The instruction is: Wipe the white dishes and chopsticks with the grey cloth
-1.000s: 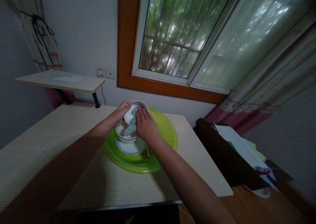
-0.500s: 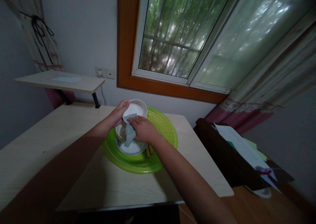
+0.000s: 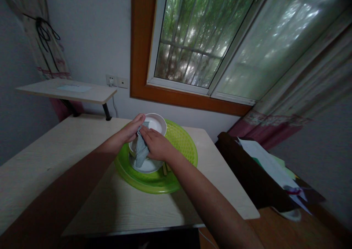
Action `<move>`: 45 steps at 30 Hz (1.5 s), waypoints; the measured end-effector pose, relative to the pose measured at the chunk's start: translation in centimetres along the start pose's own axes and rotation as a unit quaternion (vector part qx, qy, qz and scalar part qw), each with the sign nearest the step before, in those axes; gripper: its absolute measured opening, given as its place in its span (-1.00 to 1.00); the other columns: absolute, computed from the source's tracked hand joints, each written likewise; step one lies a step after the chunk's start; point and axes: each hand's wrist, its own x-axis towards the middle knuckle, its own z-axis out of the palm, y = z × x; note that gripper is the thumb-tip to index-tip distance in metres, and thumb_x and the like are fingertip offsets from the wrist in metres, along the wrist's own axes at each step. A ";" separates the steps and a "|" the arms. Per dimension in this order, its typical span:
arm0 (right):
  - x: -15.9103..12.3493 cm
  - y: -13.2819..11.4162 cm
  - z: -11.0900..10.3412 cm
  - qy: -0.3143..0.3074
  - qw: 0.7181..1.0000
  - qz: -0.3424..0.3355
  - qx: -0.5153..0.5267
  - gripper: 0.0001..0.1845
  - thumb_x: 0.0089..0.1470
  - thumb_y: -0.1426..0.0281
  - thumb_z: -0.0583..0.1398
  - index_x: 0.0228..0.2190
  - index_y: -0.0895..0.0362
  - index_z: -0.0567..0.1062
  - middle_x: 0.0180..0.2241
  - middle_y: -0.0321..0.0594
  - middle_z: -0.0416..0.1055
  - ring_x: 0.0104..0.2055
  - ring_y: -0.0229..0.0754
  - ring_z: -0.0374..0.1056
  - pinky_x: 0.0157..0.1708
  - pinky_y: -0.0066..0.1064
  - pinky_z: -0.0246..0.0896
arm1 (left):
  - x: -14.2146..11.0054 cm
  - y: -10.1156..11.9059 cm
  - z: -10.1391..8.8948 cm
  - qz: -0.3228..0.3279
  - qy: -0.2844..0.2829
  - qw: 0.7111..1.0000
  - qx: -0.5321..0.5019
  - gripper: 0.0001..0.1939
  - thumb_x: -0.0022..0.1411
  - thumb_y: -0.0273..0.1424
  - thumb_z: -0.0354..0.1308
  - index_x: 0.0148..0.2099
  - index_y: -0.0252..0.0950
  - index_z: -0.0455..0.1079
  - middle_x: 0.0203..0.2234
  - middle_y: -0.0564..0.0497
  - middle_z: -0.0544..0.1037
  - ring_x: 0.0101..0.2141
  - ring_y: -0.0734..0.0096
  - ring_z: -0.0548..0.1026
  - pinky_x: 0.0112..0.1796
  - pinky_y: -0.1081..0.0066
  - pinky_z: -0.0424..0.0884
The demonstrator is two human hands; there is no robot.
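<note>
My left hand [image 3: 133, 128] grips the left rim of a white bowl [image 3: 158, 122], which is tilted so its inside faces me. Pressed against the bowl's near left inside is a grey cloth [image 3: 142, 150], held under the fingers of my right hand [image 3: 156, 143]. The cloth's loose end hangs down over the dishes below. Beneath the held bowl, another white bowl [image 3: 132, 146] is partly hidden by the cloth. It stands on a white plate [image 3: 151, 165]. These dishes rest on a round green tray [image 3: 187, 146], with wooden chopsticks [image 3: 165, 169] lying beside the plate.
The tray sits on a pale wooden table [image 3: 90, 205]. A small raised shelf [image 3: 66, 89] with a paper on it stands at the back left. A window [image 3: 192, 40] is behind. To the right, papers [image 3: 269, 164] lie on a dark piece of furniture [image 3: 236, 172].
The cloth and my right hand have moved from the bowl's far right side to its near left side. My left hand keeps its hold, and the bowl's tilt has shifted slightly.
</note>
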 end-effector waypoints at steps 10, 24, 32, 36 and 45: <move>0.1 -0.3 -1.6 -0.027 0.999 0.026 0.001 -0.29 0.07 0.31 0.24 0.24 0.20 0.29 0.07 0.00 0.48 0.03 0.04 0.44 0.08 -0.20 0.23 | -0.6 0.7 -0.1 0.031 -0.009 0.999 0.011 -0.56 0.17 -0.01 0.24 -0.06 -0.19 0.33 -0.32 0.04 0.44 -0.40 0.39 0.43 -0.36 0.39 0.37; -0.1 0.1 -1.3 -0.011 1.000 -0.004 0.009 -0.21 0.08 0.32 0.22 0.30 0.22 0.16 0.17 0.07 0.38 0.13 0.04 0.35 0.14 -0.16 0.16 | -0.2 0.6 -0.1 0.025 0.006 1.000 0.002 -0.54 0.19 -0.04 0.23 0.01 -0.17 0.32 -0.24 -0.02 0.48 -0.34 0.37 0.44 -0.34 0.41 0.38; -0.1 0.6 -0.5 0.006 0.999 0.001 0.037 -0.11 0.05 0.32 0.26 0.33 0.24 0.07 0.30 0.12 0.19 0.25 0.11 0.22 0.20 -0.07 0.11 | -0.6 0.7 0.1 0.040 -0.023 0.999 -0.009 -0.53 0.22 -0.11 0.23 0.12 -0.17 0.35 -0.02 -0.08 0.46 -0.13 0.29 0.47 -0.18 0.40 0.43; -0.2 0.6 -0.8 0.007 0.999 -0.010 0.049 -0.16 0.06 0.34 0.25 0.32 0.20 0.11 0.30 0.09 0.19 0.25 0.08 0.22 0.20 -0.09 0.11 | -0.7 0.7 0.1 0.047 -0.026 0.998 -0.014 -0.54 0.23 -0.12 0.23 0.11 -0.18 0.35 -0.02 -0.08 0.46 -0.13 0.29 0.47 -0.16 0.39 0.43; 0.4 -0.1 -1.9 -0.050 0.993 0.078 -0.067 -0.50 0.11 0.40 0.26 0.10 0.16 0.44 -0.06 -0.02 0.53 -0.05 0.01 0.42 -0.04 -0.22 0.22 | -0.8 0.9 0.5 0.070 -0.009 0.997 -0.014 -0.58 0.24 -0.13 0.22 0.08 -0.18 0.36 -0.15 -0.02 0.48 -0.26 0.39 0.47 -0.30 0.47 0.41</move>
